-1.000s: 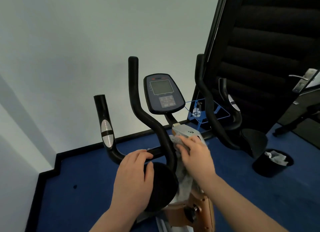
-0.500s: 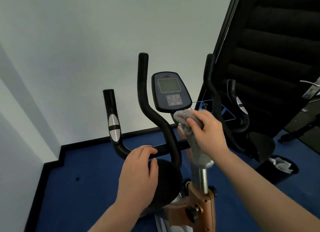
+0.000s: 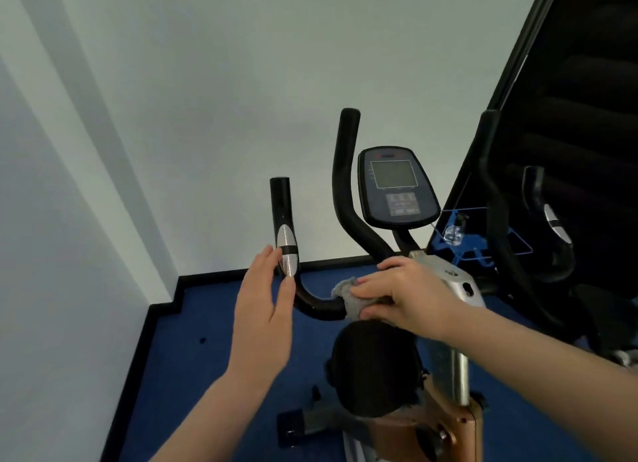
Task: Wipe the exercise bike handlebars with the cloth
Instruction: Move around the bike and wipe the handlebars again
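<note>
The exercise bike's black left handlebar (image 3: 283,206) rises upright with a silver pulse sensor (image 3: 287,254) and curves down into a horizontal bar (image 3: 319,306). My right hand (image 3: 400,296) grips a grey cloth (image 3: 348,297) wrapped around that horizontal bar. My left hand (image 3: 266,306) is held flat beside the upright, fingers straight, fingertips touching the silver sensor. A taller inner handlebar (image 3: 345,185) rises beside the console (image 3: 397,188). The right handlebars (image 3: 493,202) stand against the dark panel.
A white wall corner lies to the left and blue carpet (image 3: 207,375) below. A dark tall panel (image 3: 569,116) stands on the right with a blue rack (image 3: 473,244) at its foot. The black resistance knob (image 3: 376,368) and the bike's orange frame (image 3: 452,427) sit below my hands.
My right hand carried the cloth from near the console down and left onto the horizontal bar. My left hand left that bar and rose, fingers straightened, to the upright grip.
</note>
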